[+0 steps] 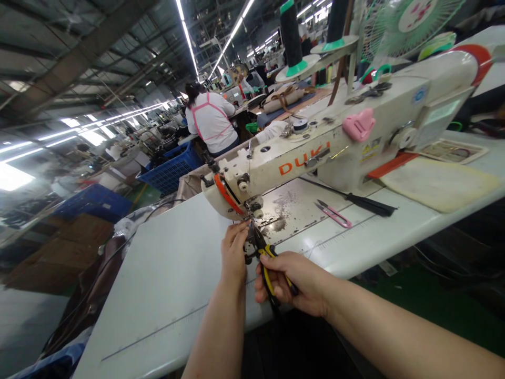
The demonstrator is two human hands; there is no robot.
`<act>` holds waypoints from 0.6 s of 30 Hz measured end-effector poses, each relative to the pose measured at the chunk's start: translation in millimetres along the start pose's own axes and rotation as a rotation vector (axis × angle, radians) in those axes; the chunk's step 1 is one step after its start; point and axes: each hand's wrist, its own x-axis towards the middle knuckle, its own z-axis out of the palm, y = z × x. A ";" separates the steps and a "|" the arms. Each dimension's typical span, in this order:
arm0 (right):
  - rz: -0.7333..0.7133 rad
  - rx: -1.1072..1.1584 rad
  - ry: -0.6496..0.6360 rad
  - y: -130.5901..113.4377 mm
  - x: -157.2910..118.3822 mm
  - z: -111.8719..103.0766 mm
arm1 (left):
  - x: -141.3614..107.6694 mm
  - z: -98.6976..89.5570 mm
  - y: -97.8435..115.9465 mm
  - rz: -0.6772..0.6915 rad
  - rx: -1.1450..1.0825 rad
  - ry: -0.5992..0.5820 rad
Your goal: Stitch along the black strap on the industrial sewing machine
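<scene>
My right hand (294,281) is wrapped round the pliers (269,273), which have yellow and black handles. Their dark jaws point up at the needle area below the head of the white sewing machine (260,181). Close beside the jaws, my left hand (234,252) has its fingers pressed together at the needle area. Whatever is between its fingertips is too small and hidden to name. Pink thread snips (334,213) lie on the machine bed to the right, and a black-handled screwdriver (366,204) lies behind them.
The white table (169,263) has ruler marks along its front. A yellowish cloth (437,181) lies at right. Thread cones (291,37) and a green fan (414,18) stand behind the machine. A blue crate (169,168) and a person in white (213,123) are farther back.
</scene>
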 end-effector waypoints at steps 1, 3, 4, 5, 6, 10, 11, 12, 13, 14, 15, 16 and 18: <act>0.014 0.006 -0.006 0.7 -0.8 -0.6 | -0.1 -0.3 -0.3 -0.003 0.009 -0.005; 0.045 0.020 -0.008 2.4 -2.6 -1.6 | -0.3 -1.0 -0.9 -0.001 0.028 -0.020; 0.055 0.028 -0.010 3.4 -3.4 -2.0 | -0.4 -1.4 -1.3 0.002 0.034 -0.024; 0.058 0.035 -0.014 4.6 -4.0 -2.4 | -0.6 -1.7 -1.7 0.006 0.037 -0.025; 0.051 0.042 -0.019 5.8 -4.4 -2.8 | -0.8 -1.9 -2.0 0.009 0.038 -0.026; 0.018 0.051 -0.031 9.5 -4.1 -3.3 | -1.6 -1.7 -2.5 0.010 0.055 -0.022; 0.014 0.047 -0.028 9.9 -4.0 -3.0 | -1.8 -1.5 -2.3 0.009 0.059 -0.021; 0.014 0.040 -0.021 9.9 -3.9 -2.4 | -1.9 -1.4 -2.1 0.008 0.063 -0.021; 0.014 0.033 -0.014 9.8 -3.9 -1.5 | -1.9 -1.3 -1.8 0.010 0.065 -0.020; 0.014 0.029 -0.006 9.4 -4.1 -0.5 | -1.9 -1.4 -1.5 0.014 0.067 -0.021; 0.016 0.027 0.001 9.0 -4.4 0.6 | -1.8 -1.5 -1.3 0.020 0.068 -0.024; 0.020 0.026 0.007 8.6 -4.9 1.7 | -1.6 -1.7 -1.1 0.030 0.070 -0.027; 0.030 0.021 0.021 7.9 -5.8 3.7 | -1.2 -2.3 -0.9 0.049 0.078 -0.041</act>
